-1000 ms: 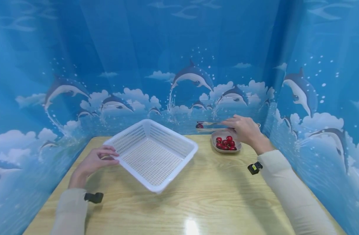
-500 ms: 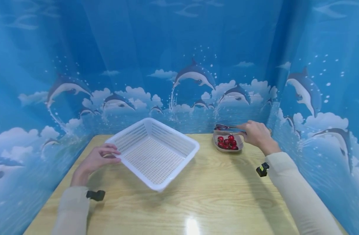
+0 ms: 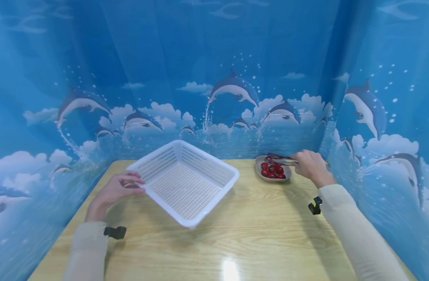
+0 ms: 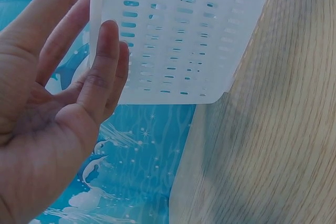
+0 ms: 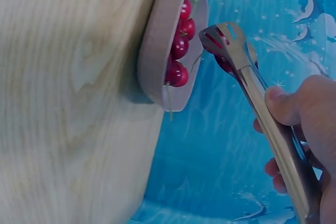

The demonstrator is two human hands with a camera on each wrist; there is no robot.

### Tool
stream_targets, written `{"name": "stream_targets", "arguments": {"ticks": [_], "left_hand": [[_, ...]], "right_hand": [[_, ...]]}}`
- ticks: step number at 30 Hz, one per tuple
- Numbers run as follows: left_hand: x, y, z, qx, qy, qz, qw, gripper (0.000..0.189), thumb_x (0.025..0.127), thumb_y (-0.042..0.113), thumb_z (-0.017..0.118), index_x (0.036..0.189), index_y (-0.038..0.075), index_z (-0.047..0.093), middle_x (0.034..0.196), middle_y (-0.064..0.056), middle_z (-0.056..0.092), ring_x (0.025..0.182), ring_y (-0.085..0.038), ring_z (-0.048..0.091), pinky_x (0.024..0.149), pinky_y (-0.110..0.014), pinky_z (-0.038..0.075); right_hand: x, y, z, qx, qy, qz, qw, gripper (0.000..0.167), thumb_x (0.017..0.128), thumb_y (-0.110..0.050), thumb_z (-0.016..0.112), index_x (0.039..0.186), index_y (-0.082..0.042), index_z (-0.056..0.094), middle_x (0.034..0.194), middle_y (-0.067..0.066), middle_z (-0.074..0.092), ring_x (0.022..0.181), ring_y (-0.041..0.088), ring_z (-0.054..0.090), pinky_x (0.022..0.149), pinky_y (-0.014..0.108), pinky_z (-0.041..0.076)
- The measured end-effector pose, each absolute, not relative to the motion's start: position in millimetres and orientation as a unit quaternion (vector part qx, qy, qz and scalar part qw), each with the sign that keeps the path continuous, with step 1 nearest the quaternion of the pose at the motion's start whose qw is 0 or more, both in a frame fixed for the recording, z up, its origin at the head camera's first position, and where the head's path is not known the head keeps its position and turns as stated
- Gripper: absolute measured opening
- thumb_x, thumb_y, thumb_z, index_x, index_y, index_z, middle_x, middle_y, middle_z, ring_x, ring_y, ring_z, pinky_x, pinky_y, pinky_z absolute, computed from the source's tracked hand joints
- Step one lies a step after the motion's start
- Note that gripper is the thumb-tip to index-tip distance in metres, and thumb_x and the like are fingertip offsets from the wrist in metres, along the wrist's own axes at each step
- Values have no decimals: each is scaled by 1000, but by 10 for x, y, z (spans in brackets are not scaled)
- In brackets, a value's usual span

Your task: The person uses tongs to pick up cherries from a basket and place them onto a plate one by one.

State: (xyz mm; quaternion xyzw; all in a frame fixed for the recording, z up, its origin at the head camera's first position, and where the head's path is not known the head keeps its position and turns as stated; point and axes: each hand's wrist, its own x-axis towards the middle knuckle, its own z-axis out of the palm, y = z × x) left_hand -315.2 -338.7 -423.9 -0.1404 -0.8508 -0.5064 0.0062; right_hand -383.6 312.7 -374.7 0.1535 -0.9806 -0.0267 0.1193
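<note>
My left hand (image 3: 117,189) pinches the left edge of a white perforated plastic basket (image 3: 188,191), fingers on its rim and thumb on the outer wall (image 4: 173,40). The basket is tilted, its inside bare. My right hand (image 3: 311,166) grips metal tongs (image 5: 262,103) with slotted heads. Between the heads is a dark red cherry (image 5: 224,64), partly hidden. In the head view the tong heads overlap a small beige bowl (image 3: 259,171) at the back right; in the right wrist view they are close beside its rim. Several red cherries (image 5: 180,47) with stems lie in the bowl.
Under everything is a light wood-grain table (image 3: 263,230). A blue curtain (image 3: 165,58) printed with dolphins and clouds stands along its back and sides, close behind the bowl. Dark wrist cameras (image 3: 115,233) sit on both cream sleeves (image 3: 355,230).
My right hand has carried the tongs and cherry right and down, from left of the bowl to over it. The left hand and basket have hardly moved.
</note>
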Motion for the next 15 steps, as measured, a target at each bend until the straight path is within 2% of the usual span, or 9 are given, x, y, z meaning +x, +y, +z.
{"name": "stream_targets", "arguments": {"ticks": [4, 10, 15], "left_hand": [[-3154, -3386, -4237, -141, -851, -505, 8, 39, 87, 12, 83, 117, -9, 71, 125, -7, 56, 109, 4, 55, 89, -15, 54], [-3144, -3381, -4228, -144, -851, -505, 7, 39, 87, 12, 83, 117, -10, 71, 126, -13, 55, 109, 3, 55, 88, -16, 55], [-3134, -3376, -4212, -140, -853, -502, 5, 38, 87, 13, 83, 117, -9, 72, 126, -11, 55, 109, 3, 54, 88, -15, 54]], "right_hand": [[-3850, 3148, -3826, 133, -984, -16, 118, 29, 99, -15, 67, 125, -4, 74, 50, 2, 51, 45, 13, 33, 42, 26, 22], [-3873, 3136, -3899, 119, -985, -3, 121, 31, 99, -18, 68, 125, -3, 73, 47, 2, 48, 44, 11, 28, 42, 26, 19], [-3863, 3128, -3912, 115, -987, 0, 114, 32, 99, -17, 67, 127, -3, 72, 46, 3, 47, 45, 11, 24, 43, 26, 17]]}}
